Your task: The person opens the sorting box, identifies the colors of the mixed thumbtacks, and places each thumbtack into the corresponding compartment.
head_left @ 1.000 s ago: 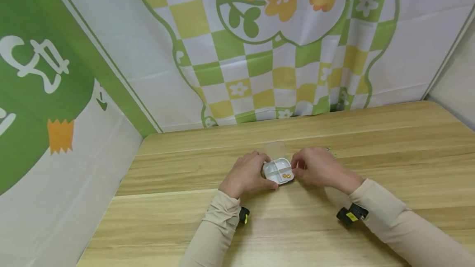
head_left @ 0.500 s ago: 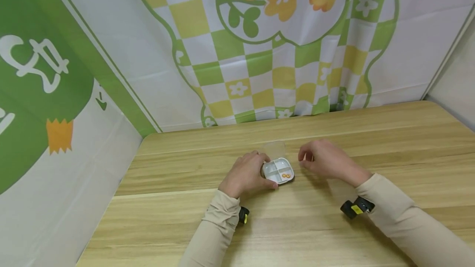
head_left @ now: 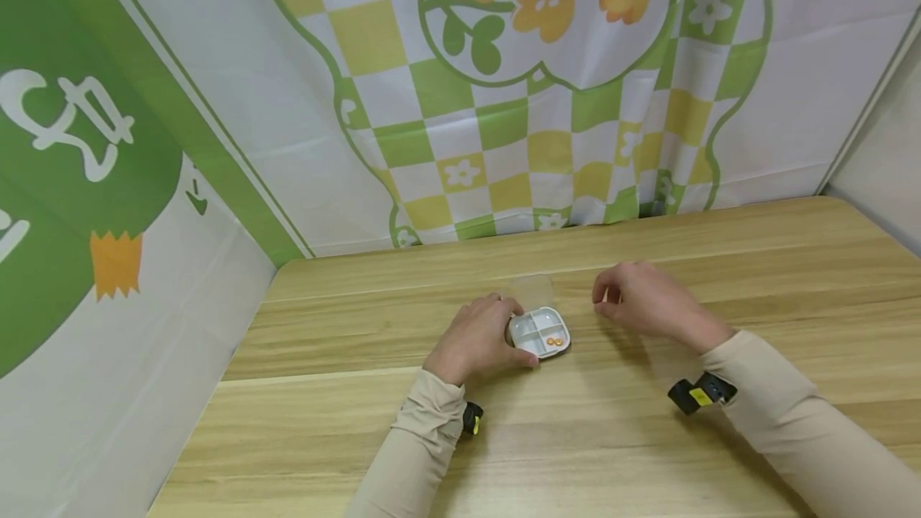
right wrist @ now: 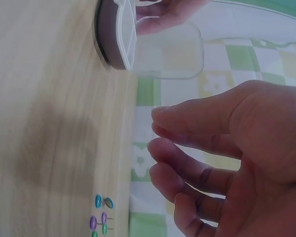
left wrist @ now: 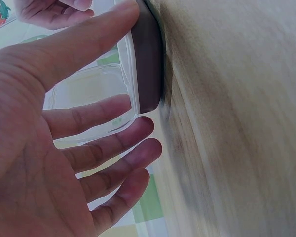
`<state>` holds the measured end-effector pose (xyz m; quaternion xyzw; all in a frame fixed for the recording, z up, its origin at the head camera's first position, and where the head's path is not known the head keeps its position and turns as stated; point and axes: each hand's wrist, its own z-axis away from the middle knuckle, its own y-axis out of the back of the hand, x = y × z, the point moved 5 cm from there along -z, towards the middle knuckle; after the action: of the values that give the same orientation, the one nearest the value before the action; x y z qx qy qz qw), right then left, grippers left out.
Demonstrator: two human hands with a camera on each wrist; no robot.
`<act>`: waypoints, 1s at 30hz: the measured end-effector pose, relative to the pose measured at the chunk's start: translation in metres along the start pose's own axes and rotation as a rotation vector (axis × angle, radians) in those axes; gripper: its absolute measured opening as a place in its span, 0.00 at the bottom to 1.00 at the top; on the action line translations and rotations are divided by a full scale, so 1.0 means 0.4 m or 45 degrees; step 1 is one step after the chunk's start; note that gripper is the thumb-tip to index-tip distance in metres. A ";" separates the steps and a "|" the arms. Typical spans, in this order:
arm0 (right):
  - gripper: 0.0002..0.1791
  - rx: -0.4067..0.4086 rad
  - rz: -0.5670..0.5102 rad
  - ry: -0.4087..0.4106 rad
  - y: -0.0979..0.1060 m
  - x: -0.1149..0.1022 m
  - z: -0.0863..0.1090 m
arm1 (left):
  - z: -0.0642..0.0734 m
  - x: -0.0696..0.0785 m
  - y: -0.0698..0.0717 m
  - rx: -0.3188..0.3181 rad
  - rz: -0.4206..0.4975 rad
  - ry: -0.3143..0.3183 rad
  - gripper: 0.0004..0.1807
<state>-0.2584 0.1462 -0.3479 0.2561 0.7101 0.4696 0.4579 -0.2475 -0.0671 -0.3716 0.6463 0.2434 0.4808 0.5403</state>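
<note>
My left hand [head_left: 478,340] grips a small white pill box [head_left: 528,324] on the table, thumb at its near edge and index finger at its far edge. Four-part dividers split the box, and two small orange round pieces [head_left: 554,341] lie in the near right compartment. Its clear lid [head_left: 532,289] stands open at the back. In the left wrist view the box's dark side [left wrist: 149,59] shows under the thumb. My right hand [head_left: 647,302] hovers to the right of the box, fingers loosely curled, thumb close to the index finger, with nothing visible between them.
Several small round-headed pieces with thin pins, teal [right wrist: 98,201], purple [right wrist: 93,222] and green [right wrist: 104,228], lie on the wooden table [head_left: 324,422] in the right wrist view. A patterned curtain [head_left: 504,142] hangs at the table's back edge.
My right hand has moved away from the box's right edge, to the right and toward the back. The left hand and the box stay in place.
</note>
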 end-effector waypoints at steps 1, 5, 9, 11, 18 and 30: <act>0.05 -0.007 0.000 -0.009 0.002 0.003 0.000 | 0.000 0.000 0.000 0.000 0.000 0.000 0.37; 0.05 -0.020 -0.001 -0.035 0.008 0.015 -0.001 | 0.000 -0.002 -0.002 0.001 -0.004 0.001 0.37; 0.05 -0.015 -0.005 -0.061 0.014 0.034 -0.001 | 0.000 -0.002 -0.002 0.001 -0.009 0.002 0.37; 0.04 -0.005 0.001 -0.073 0.019 0.040 0.000 | 0.000 -0.002 -0.002 0.000 -0.011 0.004 0.37; 0.02 -0.003 0.010 -0.115 0.029 0.056 0.003 | 0.000 -0.001 -0.003 0.001 -0.011 0.007 0.37; 0.02 0.002 0.018 -0.162 0.033 0.088 0.003 | 0.000 -0.002 -0.002 0.002 -0.012 0.004 0.37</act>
<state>-0.2739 0.1804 -0.3507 0.2908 0.6781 0.4549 0.4987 -0.2476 -0.0674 -0.3725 0.6448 0.2477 0.4790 0.5417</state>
